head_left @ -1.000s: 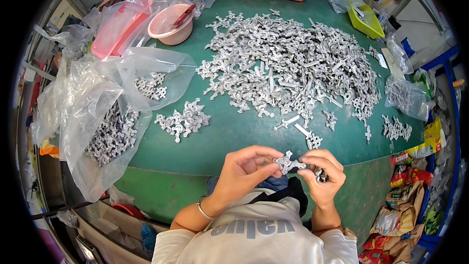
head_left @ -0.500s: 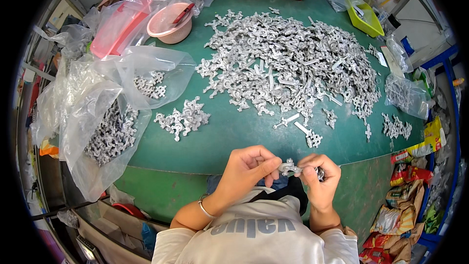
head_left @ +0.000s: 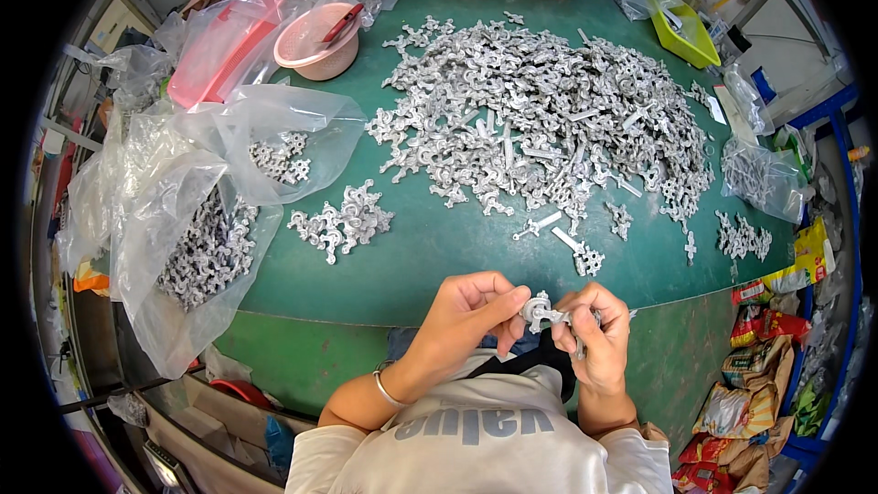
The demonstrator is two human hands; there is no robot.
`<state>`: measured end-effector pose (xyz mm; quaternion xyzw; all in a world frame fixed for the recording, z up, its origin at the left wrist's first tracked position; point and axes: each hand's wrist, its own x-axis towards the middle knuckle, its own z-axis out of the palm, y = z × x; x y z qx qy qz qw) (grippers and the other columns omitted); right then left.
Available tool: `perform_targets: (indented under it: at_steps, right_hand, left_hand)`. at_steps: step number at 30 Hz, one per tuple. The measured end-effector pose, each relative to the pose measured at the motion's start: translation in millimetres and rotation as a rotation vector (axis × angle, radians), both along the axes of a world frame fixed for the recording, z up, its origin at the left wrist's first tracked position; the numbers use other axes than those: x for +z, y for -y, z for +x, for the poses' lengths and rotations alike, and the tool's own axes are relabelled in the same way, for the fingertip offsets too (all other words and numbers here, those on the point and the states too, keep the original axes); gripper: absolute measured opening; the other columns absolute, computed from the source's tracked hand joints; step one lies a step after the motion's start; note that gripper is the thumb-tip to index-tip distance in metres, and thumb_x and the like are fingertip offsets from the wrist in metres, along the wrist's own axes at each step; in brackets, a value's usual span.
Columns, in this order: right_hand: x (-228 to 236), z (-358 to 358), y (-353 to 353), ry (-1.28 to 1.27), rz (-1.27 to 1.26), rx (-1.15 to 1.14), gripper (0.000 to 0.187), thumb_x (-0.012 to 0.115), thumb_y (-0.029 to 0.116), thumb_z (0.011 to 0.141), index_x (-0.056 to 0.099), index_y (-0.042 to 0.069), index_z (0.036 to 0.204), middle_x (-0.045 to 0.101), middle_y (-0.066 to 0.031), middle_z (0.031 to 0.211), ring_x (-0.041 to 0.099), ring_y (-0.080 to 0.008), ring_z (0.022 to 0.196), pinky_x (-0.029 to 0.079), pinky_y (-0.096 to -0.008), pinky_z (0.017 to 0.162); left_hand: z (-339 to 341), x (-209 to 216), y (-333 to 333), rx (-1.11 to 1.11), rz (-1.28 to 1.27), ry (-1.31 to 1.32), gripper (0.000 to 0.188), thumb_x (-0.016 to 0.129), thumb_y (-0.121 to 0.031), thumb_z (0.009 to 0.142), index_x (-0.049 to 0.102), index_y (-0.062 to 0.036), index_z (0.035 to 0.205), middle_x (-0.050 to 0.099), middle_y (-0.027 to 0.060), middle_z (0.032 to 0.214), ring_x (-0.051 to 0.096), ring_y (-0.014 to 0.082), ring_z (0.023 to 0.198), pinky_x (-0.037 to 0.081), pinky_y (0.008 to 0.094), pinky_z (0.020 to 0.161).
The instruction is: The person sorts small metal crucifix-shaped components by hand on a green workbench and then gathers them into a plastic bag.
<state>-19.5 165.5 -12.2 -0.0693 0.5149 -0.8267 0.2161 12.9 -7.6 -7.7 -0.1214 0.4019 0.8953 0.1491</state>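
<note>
Partly hidden — small metal part [head_left: 540,313] pinched between left hand [head_left: 466,316], right hand [head_left: 596,338]

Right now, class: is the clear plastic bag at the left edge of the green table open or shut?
Open. The clear plastic bag gapes at its mouth, and the grey metal castings inside lie exposed, with no tie or knot visible.
</note>
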Motion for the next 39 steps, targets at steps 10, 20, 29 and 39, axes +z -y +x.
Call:
perform_targets:
  at_steps: [10,20,29,39]
  right_hand:
    - [-0.5,1.5,1.0,0.006,-0.032,-0.003,0.015,0.056,0.012,0.085,0.054,-0.002,0.079,0.058,-0.0106,0.069,0.040,-0.0042,0.048,0.031,-0.0177,0.044]
    - [-27.1,-65.6,-24.4,-0.387,0.806,-0.163,0.010,0.063,0.008,0.078,0.063,-0.001,0.083,0.053,0.0014,0.061,0.044,-0.0030,0.056,0.034,-0.0194,0.051]
    - [-54.1,-127.4,9.5,-0.840,1.352,-0.252,0.022,0.065,0.010,0.074,0.061,0.007,0.096,0.055,-0.0112,0.088,0.057,-0.0318,0.070,0.044,-0.0402,0.062]
    - [-55.1,-125.6,-22.7,-0.621,1.022,-0.397,0.015,0.066,0.003,0.073,0.060,0.000,0.085,0.063,-0.0106,0.075,0.059,-0.0191,0.069,0.045,-0.0293,0.066]
  left_hand:
    - [0.2,2.9,1.1,0.005,0.006,0.010,0.020,0.056,-0.016,0.087,0.056,-0.0010,0.074,0.058,0.0051,0.063,0.050,0.0075,0.048,0.040,0.0195,0.042]
    - [-7.7,-46.4,117.6,0.571,-1.707,0.067,0.009,0.060,-0.008,0.081,0.059,0.0001,0.083,0.052,0.0028,0.057,0.043,0.0094,0.047,0.035,0.0243,0.045]
    - [-13.1,-47.5,82.1,0.696,-1.512,-0.183,0.015,0.060,-0.001,0.078,0.057,-0.0001,0.092,0.043,0.0025,0.064,0.039,0.0104,0.053,0.035,0.0241,0.048]
    - [-13.5,-43.9,51.6,0.532,-1.388,-0.297,0.015,0.061,0.000,0.077,0.058,-0.0001,0.092,0.050,0.0055,0.069,0.045,0.0113,0.054,0.039,0.0229,0.048]
